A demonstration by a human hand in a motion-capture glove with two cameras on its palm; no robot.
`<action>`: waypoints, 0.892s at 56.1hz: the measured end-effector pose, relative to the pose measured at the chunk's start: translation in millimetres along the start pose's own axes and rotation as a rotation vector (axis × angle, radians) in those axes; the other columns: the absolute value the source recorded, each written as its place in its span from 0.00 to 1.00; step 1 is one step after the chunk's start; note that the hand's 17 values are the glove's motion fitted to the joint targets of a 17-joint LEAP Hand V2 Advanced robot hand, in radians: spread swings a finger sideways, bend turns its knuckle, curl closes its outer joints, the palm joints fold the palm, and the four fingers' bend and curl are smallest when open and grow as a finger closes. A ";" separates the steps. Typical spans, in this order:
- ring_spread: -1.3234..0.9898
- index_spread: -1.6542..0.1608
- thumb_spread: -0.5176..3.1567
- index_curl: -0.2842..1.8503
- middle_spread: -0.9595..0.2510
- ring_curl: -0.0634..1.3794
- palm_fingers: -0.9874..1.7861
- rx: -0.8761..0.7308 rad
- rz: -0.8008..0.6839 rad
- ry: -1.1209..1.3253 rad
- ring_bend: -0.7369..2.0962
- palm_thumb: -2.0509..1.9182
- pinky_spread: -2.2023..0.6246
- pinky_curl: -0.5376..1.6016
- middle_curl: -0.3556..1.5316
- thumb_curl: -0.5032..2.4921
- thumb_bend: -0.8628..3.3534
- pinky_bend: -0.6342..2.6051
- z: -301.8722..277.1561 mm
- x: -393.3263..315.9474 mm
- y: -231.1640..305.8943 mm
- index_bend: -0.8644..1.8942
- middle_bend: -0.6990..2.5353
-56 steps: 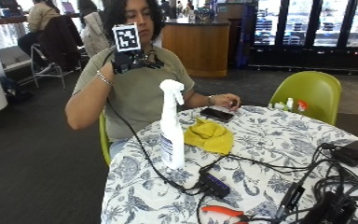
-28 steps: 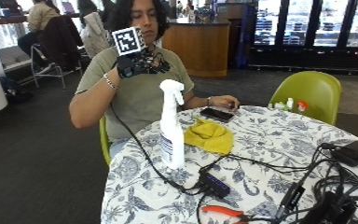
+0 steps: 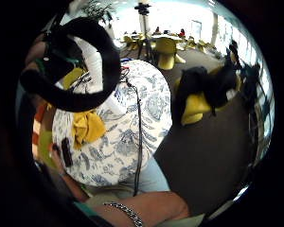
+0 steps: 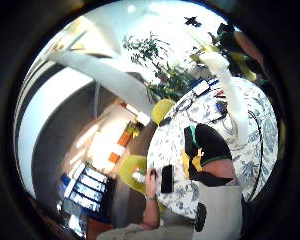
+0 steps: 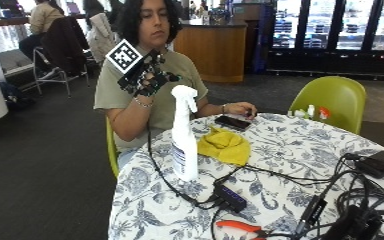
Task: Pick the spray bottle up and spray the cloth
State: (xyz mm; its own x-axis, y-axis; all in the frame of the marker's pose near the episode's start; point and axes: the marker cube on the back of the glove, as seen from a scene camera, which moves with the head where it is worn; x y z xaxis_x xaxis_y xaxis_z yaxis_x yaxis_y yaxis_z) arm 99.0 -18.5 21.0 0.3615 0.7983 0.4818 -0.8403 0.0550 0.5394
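Round table [image 5: 325, 165] under a blue-and-white floral cover fills the near scene, a person seated behind it on a yellow-green chair. Standing upright near the table's edge in front of that person is the white spray bottle [image 5: 184, 135], tall and slim with its trigger head at the top, touched by nobody; how much liquid is inside cannot be told through the opaque wall. Just beside it, toward the middle of the table, lies the yellow cloth [image 5: 225, 145], crumpled in a loose heap. Up in the air, raised near shoulder level and a little above and behind the bottle's head, is the gloved right hand [image 5: 145, 77], holding nothing, fingers loosely bent and clear of the trigger. So this looks like the approach step, pick-up not yet made: the next move calls for the hand to drop to the bottle's neck, wrap around it with a finger on the trigger, lift, and turn the nozzle toward the cloth. Smaller things now: a black phone [image 5: 232, 122] lies by the bare left hand [image 5: 242, 108], a black cable hub [image 5: 229, 197] sits near the bottle's base, and orange-handled pliers [image 5: 240, 227] rest at the front edge.
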 end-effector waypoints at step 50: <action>0.47 0.76 0.46 0.36 0.61 0.49 0.78 -0.059 0.262 -0.346 0.60 0.77 0.73 0.57 0.55 0.38 0.22 0.49 90.3 34.7 -54.5 0.56 0.45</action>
State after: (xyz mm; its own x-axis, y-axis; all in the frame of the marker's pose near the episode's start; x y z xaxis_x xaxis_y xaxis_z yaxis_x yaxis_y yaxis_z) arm 193.9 -47.9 70.7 0.2390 0.5425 0.8053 -0.9395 -0.0806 0.3331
